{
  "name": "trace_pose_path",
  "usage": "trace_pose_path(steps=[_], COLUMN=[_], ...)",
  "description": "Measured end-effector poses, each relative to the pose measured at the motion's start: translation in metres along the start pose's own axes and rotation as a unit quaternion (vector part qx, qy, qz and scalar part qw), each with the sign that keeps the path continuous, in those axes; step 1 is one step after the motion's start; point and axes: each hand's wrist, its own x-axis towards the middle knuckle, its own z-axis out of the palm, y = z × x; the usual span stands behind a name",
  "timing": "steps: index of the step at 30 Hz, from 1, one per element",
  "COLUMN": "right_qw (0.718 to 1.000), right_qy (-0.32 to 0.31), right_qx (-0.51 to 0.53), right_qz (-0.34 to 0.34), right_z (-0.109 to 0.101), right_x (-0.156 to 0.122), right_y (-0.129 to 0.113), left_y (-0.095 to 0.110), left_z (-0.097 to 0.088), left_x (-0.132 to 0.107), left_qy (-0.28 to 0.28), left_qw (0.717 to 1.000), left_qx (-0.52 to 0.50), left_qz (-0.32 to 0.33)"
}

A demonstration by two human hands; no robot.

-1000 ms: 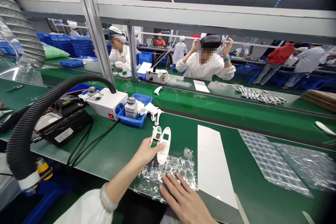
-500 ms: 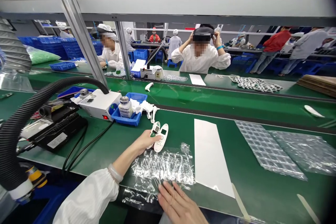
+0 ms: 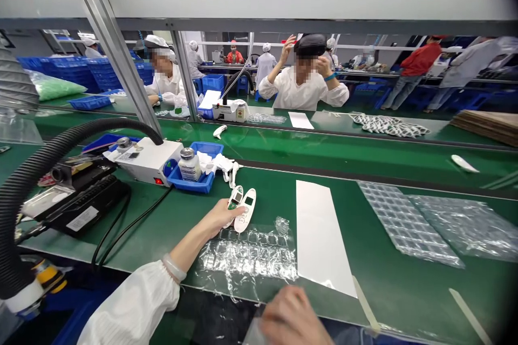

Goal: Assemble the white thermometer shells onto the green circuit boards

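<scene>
My left hand (image 3: 220,214) grips a white oval device casing (image 3: 245,210) with a small dark window and buttons on its face. Behind it, in the same hand, a second white device half (image 3: 235,198) shows a dark screen and a bit of green circuit board. Just below that hand a clear plastic blister sheet (image 3: 251,253) with rows of square pockets lies on the green bench and hangs past its front edge. My right hand (image 3: 293,318) is curled and slightly blurred at the bench edge, below the sheet; what its fingers hold, if anything, is hidden.
A white paper sheet (image 3: 319,237) lies right of the blister sheet, with more clear pocketed plastic (image 3: 408,223) beyond. To the left stand a blue tray (image 3: 194,185) with a bottle (image 3: 189,165), a white box (image 3: 148,161) and a black hose (image 3: 24,188). Co-workers sit across the conveyor (image 3: 324,145).
My right hand went from flat with fingers stretched to curled, shifting right and down. The blister sheet lies flatter, its pockets clearer. My left hand keeps its grip.
</scene>
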Motion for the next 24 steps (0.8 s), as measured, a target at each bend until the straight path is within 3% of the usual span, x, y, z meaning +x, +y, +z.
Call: trace_pose_path(steps=[4,7,10,13,16,21,24], right_qw=[0.983,0.975,0.970,0.966,0.964,0.961,0.956], right_qy=[0.045,0.034,0.007,-0.008,-0.001,0.044,0.113], right_qx=[-0.037,-0.072,-0.089,-0.086,-0.057,0.014,0.026], right_qz=[0.172,0.209,0.225,0.244,0.260,0.272,0.270], right_z=[-0.038,-0.046,-0.040,-0.037,-0.037,-0.034,-0.037], right_x=[0.032,0.051,0.059,0.060,0.059,0.050,0.046], right_y=[0.034,0.063,0.078,0.079,0.078,0.078,0.068], left_y=[0.019,0.029,0.017,-0.012,-0.035,-0.041,-0.040], left_z=[0.006,0.019,0.040,0.057,0.065,0.065,0.065], left_x=[-0.016,-0.045,-0.079,-0.101,-0.108,-0.107,-0.108], left_qy=[0.033,0.083,0.108,0.098,0.108,0.117,0.133], left_qw=[0.999,0.993,0.988,0.987,0.990,0.990,0.987], left_qx=[-0.043,-0.078,-0.106,-0.127,-0.092,-0.084,-0.090], left_qz=[0.007,0.007,-0.021,-0.025,-0.002,-0.007,-0.014])
